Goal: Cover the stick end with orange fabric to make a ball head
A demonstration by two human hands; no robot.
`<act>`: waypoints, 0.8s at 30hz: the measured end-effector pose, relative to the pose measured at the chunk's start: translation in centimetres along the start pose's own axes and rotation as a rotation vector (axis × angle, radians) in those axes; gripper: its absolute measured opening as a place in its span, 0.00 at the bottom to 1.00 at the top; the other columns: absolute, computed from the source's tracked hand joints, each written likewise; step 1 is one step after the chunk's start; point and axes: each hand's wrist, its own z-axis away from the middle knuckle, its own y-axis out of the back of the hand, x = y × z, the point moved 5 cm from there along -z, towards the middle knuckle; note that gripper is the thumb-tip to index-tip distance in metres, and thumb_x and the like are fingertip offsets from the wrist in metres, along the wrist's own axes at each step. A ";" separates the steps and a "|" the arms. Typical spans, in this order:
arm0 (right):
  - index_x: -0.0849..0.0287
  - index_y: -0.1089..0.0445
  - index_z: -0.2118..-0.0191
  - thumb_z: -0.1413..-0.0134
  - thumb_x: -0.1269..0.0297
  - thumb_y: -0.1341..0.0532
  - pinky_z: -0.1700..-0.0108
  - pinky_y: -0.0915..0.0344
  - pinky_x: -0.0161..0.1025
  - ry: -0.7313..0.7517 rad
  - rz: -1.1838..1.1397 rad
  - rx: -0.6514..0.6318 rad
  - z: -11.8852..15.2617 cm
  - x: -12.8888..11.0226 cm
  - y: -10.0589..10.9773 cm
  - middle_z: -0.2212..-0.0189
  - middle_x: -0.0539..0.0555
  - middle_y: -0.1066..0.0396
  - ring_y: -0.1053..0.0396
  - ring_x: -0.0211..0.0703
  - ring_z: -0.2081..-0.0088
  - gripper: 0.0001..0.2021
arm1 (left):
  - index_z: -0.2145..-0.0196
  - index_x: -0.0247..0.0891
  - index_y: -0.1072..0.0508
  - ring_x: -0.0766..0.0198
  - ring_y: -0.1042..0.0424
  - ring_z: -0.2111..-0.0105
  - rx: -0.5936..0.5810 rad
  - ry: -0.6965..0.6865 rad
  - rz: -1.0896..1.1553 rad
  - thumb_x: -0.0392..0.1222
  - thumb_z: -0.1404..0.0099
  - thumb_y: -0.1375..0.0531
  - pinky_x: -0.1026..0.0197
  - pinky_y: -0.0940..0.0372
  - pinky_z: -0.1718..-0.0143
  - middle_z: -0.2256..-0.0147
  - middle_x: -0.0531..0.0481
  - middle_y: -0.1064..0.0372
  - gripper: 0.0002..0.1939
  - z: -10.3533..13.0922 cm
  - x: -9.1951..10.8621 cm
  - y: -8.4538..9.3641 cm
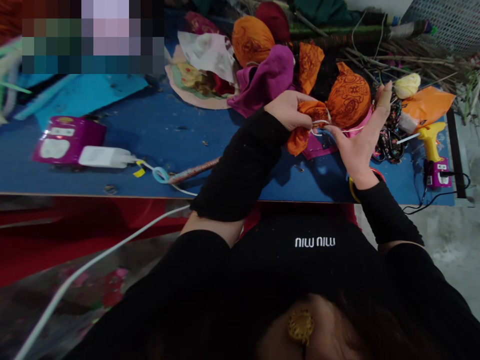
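An orange patterned cloth bundle (pixel 349 97), rounded and gathered at a neck, lies in front of me on the blue table. My left hand (pixel 292 111) is closed on the gathered orange cloth end (pixel 299 141) to the left of that neck. A thin white string (pixel 319 121) loops around the neck and runs right, across my right hand (pixel 362 145). That hand's thumb reaches to the neck while its fingers stretch up along the bundle's right side, apart from the thumb. Pink cloth (pixel 356 129) shows under the bundle.
Purple cloth (pixel 268 72), another orange bundle (pixel 253 41) and white cloth (pixel 208 52) lie behind my left hand. A yellow glue gun (pixel 431 140) and black floral cloth (pixel 388 142) are at right. A purple power strip (pixel 67 140) with a white plug (pixel 107 156) sits at left.
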 end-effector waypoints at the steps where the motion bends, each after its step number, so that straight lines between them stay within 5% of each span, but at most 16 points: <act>1: 0.43 0.53 0.26 0.56 0.46 0.22 0.20 0.60 0.66 -0.019 -0.025 -0.001 0.0 0.5 -0.1 0.23 0.54 0.56 0.67 0.61 0.20 0.57 | 0.52 0.30 0.20 0.60 0.23 0.60 0.013 0.015 0.002 0.21 0.50 0.40 0.57 0.32 0.49 0.66 0.53 0.24 0.27 0.1 0.2 0.0; 5: 0.45 0.61 0.24 0.60 0.41 0.23 0.21 0.62 0.67 -0.105 -0.058 -0.029 -0.4 3.3 -1.1 0.23 0.55 0.59 0.67 0.62 0.20 0.64 | 0.56 0.29 0.19 0.67 0.29 0.68 0.078 0.048 0.038 0.18 0.52 0.41 0.60 0.33 0.55 0.69 0.54 0.26 0.26 0.4 0.6 0.0; 12: 0.52 0.70 0.24 0.55 0.40 0.29 0.21 0.65 0.64 -0.128 0.041 -0.047 -0.8 5.4 -2.1 0.22 0.61 0.63 0.68 0.58 0.20 0.64 | 0.61 0.36 0.18 0.61 0.26 0.64 0.036 -0.013 0.019 0.24 0.54 0.38 0.58 0.33 0.52 0.69 0.55 0.28 0.22 0.1 0.1 -0.2; 24: 0.49 0.54 0.27 0.53 0.49 0.27 0.24 0.58 0.73 -0.135 -0.050 0.005 -0.4 4.1 -1.9 0.24 0.60 0.58 0.70 0.62 0.20 0.52 | 0.69 0.37 0.21 0.59 0.28 0.67 0.022 -0.031 -0.084 0.31 0.57 0.38 0.58 0.34 0.58 0.75 0.57 0.34 0.14 0.2 -0.1 -0.7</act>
